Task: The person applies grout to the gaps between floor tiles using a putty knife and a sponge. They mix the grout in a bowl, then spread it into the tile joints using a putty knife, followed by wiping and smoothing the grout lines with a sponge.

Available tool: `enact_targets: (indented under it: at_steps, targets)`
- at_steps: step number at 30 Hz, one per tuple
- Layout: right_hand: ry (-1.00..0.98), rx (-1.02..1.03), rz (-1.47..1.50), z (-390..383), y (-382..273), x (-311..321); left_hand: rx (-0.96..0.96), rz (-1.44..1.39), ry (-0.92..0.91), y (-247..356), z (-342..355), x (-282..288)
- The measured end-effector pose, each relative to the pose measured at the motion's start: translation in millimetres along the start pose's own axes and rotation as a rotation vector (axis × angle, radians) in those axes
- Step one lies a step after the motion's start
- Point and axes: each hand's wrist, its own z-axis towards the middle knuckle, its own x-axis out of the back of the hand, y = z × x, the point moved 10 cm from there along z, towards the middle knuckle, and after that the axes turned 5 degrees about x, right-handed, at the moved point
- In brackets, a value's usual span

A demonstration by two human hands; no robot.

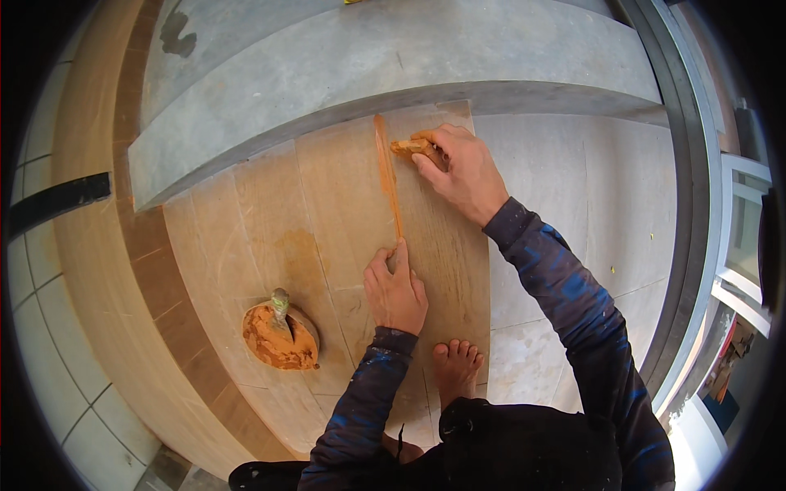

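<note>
I saw the right hand (468, 173) pinch a block (416, 149) beside the orange seam (386, 164), upper centre; the left hand (395, 296) curled at the seam's lower end, its hold unclear to me; the bowl (306, 329) sat lower left, presumably keeping paste (270, 342) within reach.

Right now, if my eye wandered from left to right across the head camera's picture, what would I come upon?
Black strip → bowl of orange paste → the person's left hand → the person's right hand → dark grey frame.
</note>
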Motion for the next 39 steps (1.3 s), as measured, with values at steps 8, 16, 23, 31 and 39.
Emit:
enact_targets:
  at_steps: [8,16,23,31,39]
  targets:
    - [-0.080,0.364,-0.272,28.3,-34.6,-42.4,0.054,-0.117,-0.029,-11.8,-28.5,2.8]
    - [0.041,-0.147,0.070,9.7,19.0,0.8,-0.008,-0.318,0.132,-5.2,51.1,32.7]
    - [0.111,-0.246,0.297,-24.4,30.2,13.3,-0.030,-0.198,0.114,-8.0,172.6,20.4]
    - [0.100,-0.299,0.299,-45.8,39.8,17.8,-0.044,0.028,0.105,-0.8,144.1,-2.5]
    - [0.127,-0.291,0.366,-45.3,35.6,20.8,-0.081,-0.145,0.100,-5.6,124.5,17.4]
